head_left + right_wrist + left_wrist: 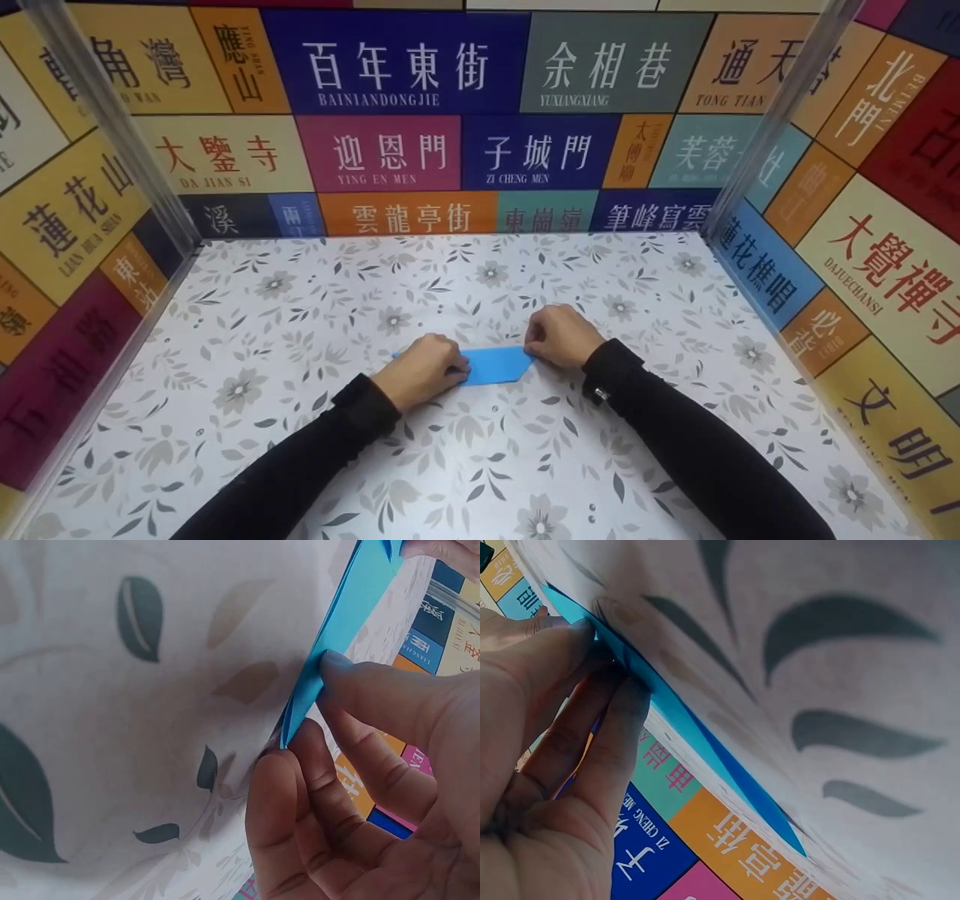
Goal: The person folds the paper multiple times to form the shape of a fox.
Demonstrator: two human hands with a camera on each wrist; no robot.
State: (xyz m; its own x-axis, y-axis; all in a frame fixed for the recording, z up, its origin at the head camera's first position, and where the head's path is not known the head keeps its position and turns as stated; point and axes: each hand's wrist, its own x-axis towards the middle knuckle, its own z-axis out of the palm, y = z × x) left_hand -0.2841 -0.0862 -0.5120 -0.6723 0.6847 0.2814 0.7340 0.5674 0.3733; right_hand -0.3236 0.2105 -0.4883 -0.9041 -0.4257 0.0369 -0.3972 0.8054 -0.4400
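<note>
Folded blue paper [495,366] lies near the middle of a worktop [450,480] printed with grey flowers and leaves, gripped toward both ends by a person across the room from me. The left hand [427,367] covers its left part, fingers drawn narrow and holding the paper; the right hand [564,336] pinches the pointed right end between thumb and fingers. Black sleeves [697,435] cover both arms. Walls of coloured panels [397,64] bearing Chinese characters surround the scene.
</note>
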